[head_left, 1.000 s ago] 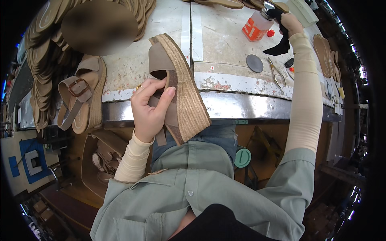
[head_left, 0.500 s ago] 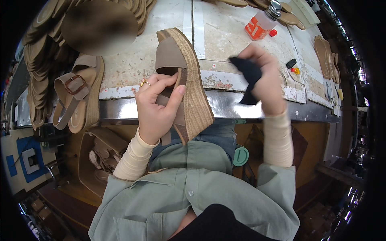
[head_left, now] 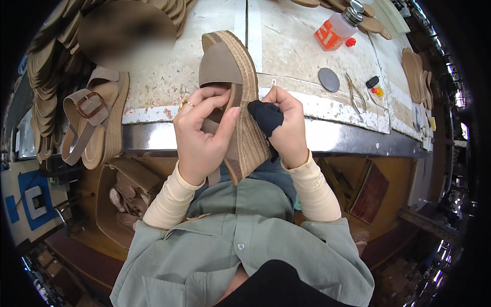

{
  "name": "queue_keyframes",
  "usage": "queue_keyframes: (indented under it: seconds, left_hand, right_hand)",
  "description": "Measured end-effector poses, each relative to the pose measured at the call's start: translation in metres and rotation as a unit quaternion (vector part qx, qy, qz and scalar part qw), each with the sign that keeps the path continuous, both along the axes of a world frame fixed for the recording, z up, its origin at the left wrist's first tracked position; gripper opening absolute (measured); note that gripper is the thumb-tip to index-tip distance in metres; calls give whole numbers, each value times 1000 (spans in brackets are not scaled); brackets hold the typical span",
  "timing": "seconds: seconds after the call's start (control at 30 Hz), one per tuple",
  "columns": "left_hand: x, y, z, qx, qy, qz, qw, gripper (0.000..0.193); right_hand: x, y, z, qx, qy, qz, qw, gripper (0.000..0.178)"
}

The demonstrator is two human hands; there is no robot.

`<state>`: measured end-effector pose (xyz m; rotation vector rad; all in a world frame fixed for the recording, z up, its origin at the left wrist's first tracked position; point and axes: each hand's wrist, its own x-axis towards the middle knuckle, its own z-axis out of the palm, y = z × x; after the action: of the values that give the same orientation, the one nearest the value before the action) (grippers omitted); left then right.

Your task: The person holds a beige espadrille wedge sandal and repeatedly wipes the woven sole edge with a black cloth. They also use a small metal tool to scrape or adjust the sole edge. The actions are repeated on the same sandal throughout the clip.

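**Cloth on the wedge at the bench edge**

The bench (head_left: 286,46) fills the top of the view, pale and scuffed, with a metal edge (head_left: 353,138) running across the middle. Stacks of soles (head_left: 43,87) curve down the rim from ten to nine o'clock. At nine o'clock a finished sandal (head_left: 92,120) with a buckle strap lies on the bench's left end.

Dead centre — the wedge (head_left: 240,102), a taupe-strapped sandal with a rope-wrapped sole, tipped on its side, toe toward twelve o'clock, heel down over the person's lap. The left hand (head_left: 202,128) is clamped on it from the nine o'clock side, thumb and fingers closed around the strap and footbed, a gold ring on one finger. The right hand (head_left: 286,123) comes in from three o'clock, fingers pinched together on a black cloth (head_left: 265,116) — the cloth pressed right against the rope sidewall.

Up at one o'clock stands a clear bottle (head_left: 335,30) with an orange label, a small red cap (head_left: 350,42) just beside it. Below that a grey disc (head_left: 329,80) lies flat, and near it, at two o'clock, slim pliers (head_left: 355,92). More soles (head_left: 417,74) lie at the far right of the bench.
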<state>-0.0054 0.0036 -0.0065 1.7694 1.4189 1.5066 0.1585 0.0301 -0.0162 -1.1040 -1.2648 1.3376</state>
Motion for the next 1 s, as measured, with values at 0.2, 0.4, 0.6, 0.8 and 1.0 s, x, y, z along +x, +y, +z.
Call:
queue_keyframes:
  seconds: [0.2,0.4,0.6,0.8,1.0]
  left_hand:
    - [0,-1,0,2,-4,-4,1000,20]
    - [0,-1,-1,8,-3,-6,1000,20]
    - [-1,1,-2,16,-4,-7,1000,19]
    - [0,1,-2,15,-8,-8,1000,19]
    - [0,1,-3,20,-5,-7,1000,19]
  right_hand:
    - [-2,1,2,-9,-2,5,1000,15]
    - [-2,2,3,0,-21,13,1000,14]
    - [-3,2,6,-8,-18,20,1000,14]
    - [-3,1,3,3,-18,13,1000,15]
    - [-3,1,2,-2,-19,10,1000,16]
